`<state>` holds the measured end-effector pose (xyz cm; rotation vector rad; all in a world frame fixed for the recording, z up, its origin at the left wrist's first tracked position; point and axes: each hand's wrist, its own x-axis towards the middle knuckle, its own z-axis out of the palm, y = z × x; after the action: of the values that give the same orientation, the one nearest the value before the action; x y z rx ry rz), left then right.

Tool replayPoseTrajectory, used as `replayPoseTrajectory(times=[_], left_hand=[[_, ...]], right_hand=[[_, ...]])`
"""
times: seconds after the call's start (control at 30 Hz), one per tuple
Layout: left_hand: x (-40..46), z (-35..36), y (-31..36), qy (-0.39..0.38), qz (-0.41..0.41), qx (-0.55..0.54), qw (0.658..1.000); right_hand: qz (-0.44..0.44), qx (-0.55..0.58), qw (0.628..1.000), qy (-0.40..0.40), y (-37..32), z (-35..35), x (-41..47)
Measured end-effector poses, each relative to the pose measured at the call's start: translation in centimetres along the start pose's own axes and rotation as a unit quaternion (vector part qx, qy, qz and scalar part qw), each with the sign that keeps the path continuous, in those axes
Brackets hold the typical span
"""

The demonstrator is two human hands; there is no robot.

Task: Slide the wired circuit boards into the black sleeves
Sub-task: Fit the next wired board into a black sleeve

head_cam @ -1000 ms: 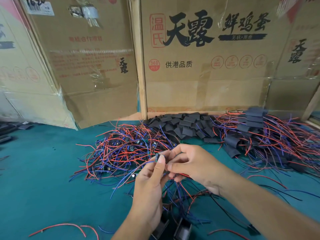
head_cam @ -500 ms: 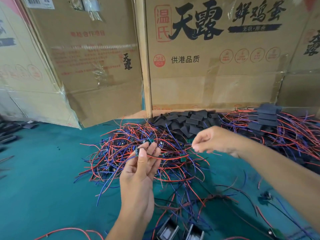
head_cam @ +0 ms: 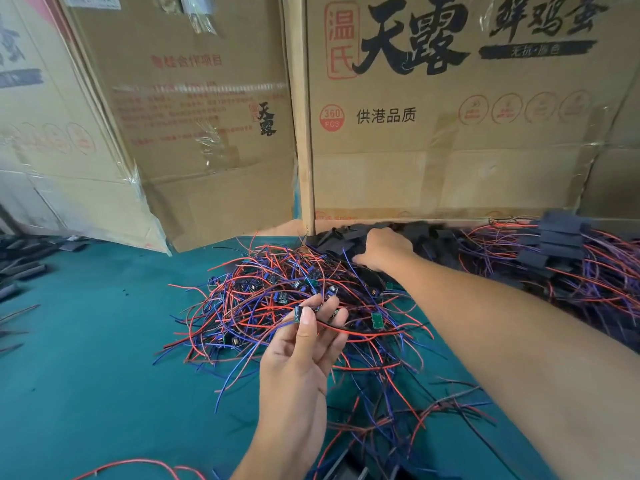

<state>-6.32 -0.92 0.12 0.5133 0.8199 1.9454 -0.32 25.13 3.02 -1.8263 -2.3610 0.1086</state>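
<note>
Left grip: the left hand is raised palm-up over the near edge of the wire heap; its thumb presses a small wired circuit board against the fingertips, a pinch. The other fingers are loosely spread behind it.
Held board wires: a red lead runs right from the pinch, lying across the heap.
Right grip: the right hand reaches far forward, knuckles up, fingers curled down into the pile of black sleeves. Whether a sleeve is pinched cannot be told; the fingertips are hidden.
Sleeve supply: loose flat sleeves lie heaped against the foot of the cardboard boxes, just behind the wire heap.
Board supply: the tangle of red and blue wires with green boards sits centre, between the two hands; the right forearm crosses over its right part.
Finished stock: sleeved boards with wires are stacked at the right, touching the box wall.
Edges: the boxes form an upright wall along the back; a wooden post stands between two of them.
Open room: bare green tabletop spreads left of the heap; dark strips lie at its far left edge.
Near edge: a stray red wire lies at the bottom left.
</note>
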Motion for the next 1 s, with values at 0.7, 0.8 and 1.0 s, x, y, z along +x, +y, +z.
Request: replayPoseTrajectory(times=[0.7, 0.8, 1.0], left_hand=[[-0.9, 0.9, 0.9, -0.079, -0.044, -0.038, 0.995], [-1.1, 1.0, 0.8, -0.088, -0.049, -0.045, 0.994], [-1.4, 1.0, 0.6, -0.102, -0.061, -0.040, 0.992]], right_hand=[[-0.150, 0.220, 0.954, 0.137, 16.4, -2.7, -22.3], [-0.182, 0.204, 0.954, 0.120, 16.8, -2.7, -22.7], [-0.258, 0.180, 0.943, 0.106, 15.8, -2.2, -23.2]])
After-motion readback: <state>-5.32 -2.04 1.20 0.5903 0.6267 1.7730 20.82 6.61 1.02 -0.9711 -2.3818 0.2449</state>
